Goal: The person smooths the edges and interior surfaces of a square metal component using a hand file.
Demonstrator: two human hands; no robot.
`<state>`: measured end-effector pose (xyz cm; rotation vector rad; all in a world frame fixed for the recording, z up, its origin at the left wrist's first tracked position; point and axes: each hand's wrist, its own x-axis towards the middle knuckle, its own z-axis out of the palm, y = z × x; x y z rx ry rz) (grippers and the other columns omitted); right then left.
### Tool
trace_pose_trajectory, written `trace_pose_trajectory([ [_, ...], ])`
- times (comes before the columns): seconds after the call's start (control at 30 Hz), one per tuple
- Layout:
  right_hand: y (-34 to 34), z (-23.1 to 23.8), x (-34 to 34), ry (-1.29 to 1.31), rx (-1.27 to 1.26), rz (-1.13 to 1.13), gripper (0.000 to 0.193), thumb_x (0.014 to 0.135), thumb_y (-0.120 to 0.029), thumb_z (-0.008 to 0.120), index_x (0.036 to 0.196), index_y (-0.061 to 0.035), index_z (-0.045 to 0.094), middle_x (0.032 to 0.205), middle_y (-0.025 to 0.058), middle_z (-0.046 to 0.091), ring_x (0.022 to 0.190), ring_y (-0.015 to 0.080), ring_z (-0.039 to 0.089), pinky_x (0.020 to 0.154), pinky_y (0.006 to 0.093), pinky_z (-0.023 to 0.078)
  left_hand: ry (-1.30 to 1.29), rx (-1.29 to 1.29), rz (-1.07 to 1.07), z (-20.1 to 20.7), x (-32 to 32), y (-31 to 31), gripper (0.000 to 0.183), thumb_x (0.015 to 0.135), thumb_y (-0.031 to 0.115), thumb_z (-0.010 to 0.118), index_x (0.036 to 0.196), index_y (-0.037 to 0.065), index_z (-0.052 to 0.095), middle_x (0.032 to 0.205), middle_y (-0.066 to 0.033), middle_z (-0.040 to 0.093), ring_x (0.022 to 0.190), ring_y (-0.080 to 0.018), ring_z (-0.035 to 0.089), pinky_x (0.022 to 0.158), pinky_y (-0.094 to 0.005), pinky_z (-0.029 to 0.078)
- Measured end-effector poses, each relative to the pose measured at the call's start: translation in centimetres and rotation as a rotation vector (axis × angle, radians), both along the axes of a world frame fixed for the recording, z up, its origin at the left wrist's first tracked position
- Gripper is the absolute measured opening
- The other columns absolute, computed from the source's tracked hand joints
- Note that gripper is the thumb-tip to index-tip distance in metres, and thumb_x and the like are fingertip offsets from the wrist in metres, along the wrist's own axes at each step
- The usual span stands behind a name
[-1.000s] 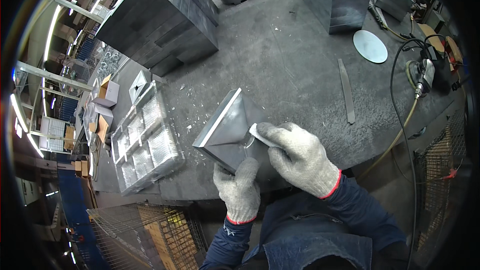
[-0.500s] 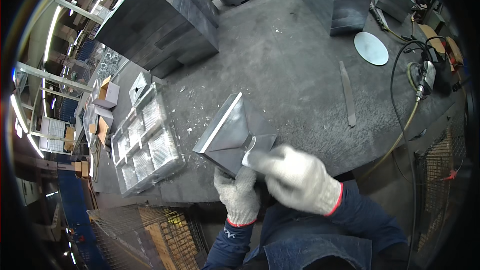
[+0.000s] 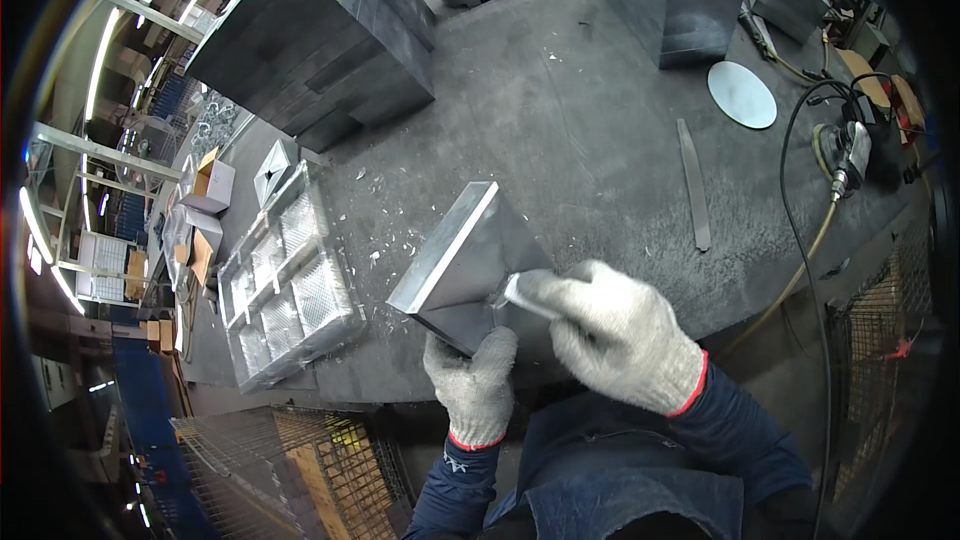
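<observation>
1. Head view, handling: the grey metal piece [image 3: 470, 275] looks like thin folded sheet, so I would expect it to be fairly light, stiff and unlikely to break, though a knock could dent it. Its smooth faces may slip a little under gloved fingers, and the edges could be sharp.
2. Head view, where to hold: the lower edge looks a good place – the gloved left hand [image 3: 470, 385] has it there, thumb on the upper side and fingers curled beneath, pinching the sheet. The straight rim at its upper left seems another firm place.
3. Head view, the other grip: the gloved right hand [image 3: 632, 340] pinches a small whitish piece [image 3: 513, 289] between thumb and forefinger, its tip at the metal's narrow middle; whether it presses hard, I cannot tell.
4. Head view, looks: sloping faces run in from the bright rim towards the narrow middle, like a funnel. The grey is dull and uneven, with smudges and darker fold lines; the right hand hides part.
5. Head view, place: it sits tilted at the near side of the dusty worktable [image 3: 570, 155] – right of the plastic-wrapped pack [image 3: 290, 285].
</observation>
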<state>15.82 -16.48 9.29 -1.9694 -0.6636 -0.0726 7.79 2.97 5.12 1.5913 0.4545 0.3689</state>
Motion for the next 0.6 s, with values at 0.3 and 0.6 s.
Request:
trace_pose_trajectory([
  [0.3, -0.48, 0.58, 0.61, -0.112, -0.172, 0.098, 0.058, 0.092, 0.002, 0.08, 0.145, -0.0215, 0.081, 0.102, 0.0139, 0.08, 0.079, 0.0337, 0.081, 0.068, 0.0448, 0.069, 0.067, 0.018, 0.071, 0.09, -0.14, -0.14, 0.052, 0.095, 0.004, 0.091, 0.143, -0.003, 0.072, 0.131, -0.0115, 0.082, 0.116, -0.0199, 0.079, 0.102, -0.0377, 0.064],
  [0.6, -0.9, 0.86, 0.79, -0.103, -0.152, 0.052, 0.05, 0.091, 0.001, 0.077, 0.137, -0.0161, 0.084, 0.094, 0.0118, 0.075, 0.076, 0.0326, 0.078, 0.068, 0.0434, 0.067, 0.002, 0.005, 0.014, 0.11, -0.17, 0.02, 0.048, 0.093, 0.003, 0.089, 0.138, -0.001, 0.073, 0.125, -0.0099, 0.082, 0.108, -0.019, 0.078, 0.096, -0.0374, 0.065],
])
